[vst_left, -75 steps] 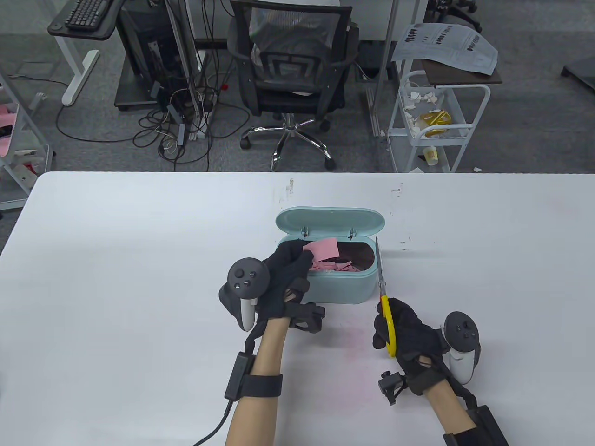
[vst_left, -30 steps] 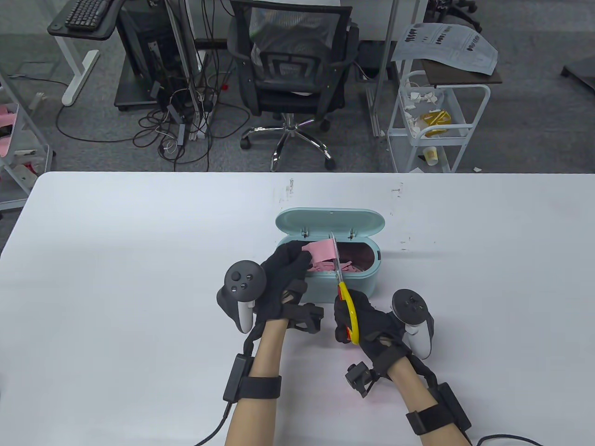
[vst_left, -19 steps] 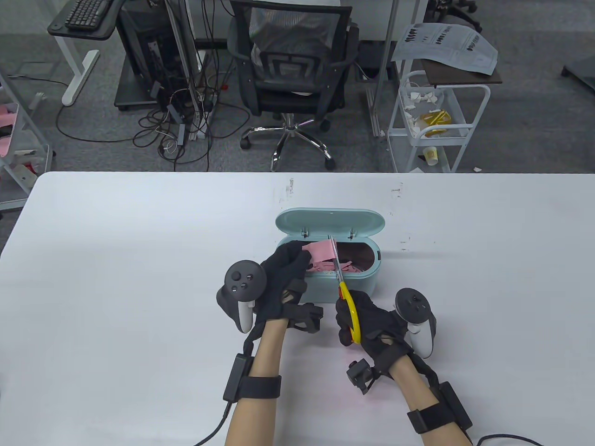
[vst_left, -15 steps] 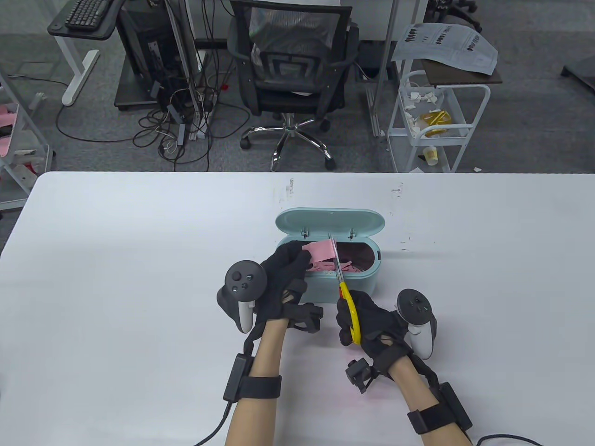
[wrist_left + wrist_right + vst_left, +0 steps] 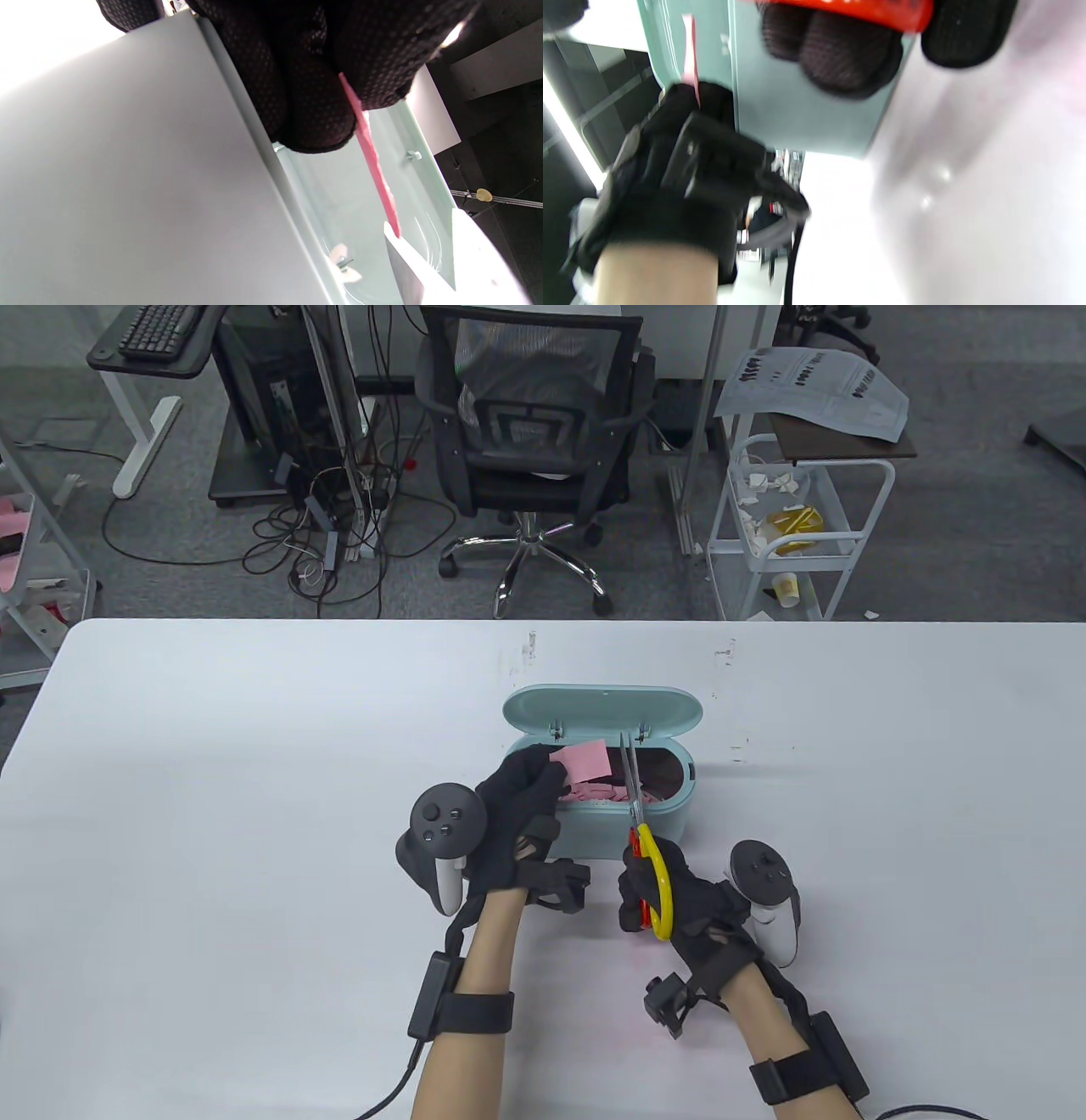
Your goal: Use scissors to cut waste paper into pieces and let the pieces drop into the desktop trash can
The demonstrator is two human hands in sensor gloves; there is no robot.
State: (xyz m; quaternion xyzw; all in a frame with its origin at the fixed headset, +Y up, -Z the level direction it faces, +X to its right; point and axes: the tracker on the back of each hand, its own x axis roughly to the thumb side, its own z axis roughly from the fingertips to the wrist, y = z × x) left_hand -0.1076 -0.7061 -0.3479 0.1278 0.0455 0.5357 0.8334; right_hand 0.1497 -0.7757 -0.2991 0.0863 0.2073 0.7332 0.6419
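Holding over the open trash can (image 5: 624, 836) so offcuts drop inside: pink paper (image 5: 581, 761) is pinched by the left hand (image 5: 517, 806); scissors (image 5: 640, 848), gripped through the handles by the right hand (image 5: 679, 899), are poised beside its free edge.

We see the right hand (image 5: 679, 899) has drawn the yellow-and-red-handled scissors (image 5: 642, 848) rightward, their blades off the pink paper sheet (image 5: 584, 761) and now just beside its right edge.

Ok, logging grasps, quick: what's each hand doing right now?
Left hand: pinches the pink paper sheet.
Right hand: grips the yellow-handled scissors.
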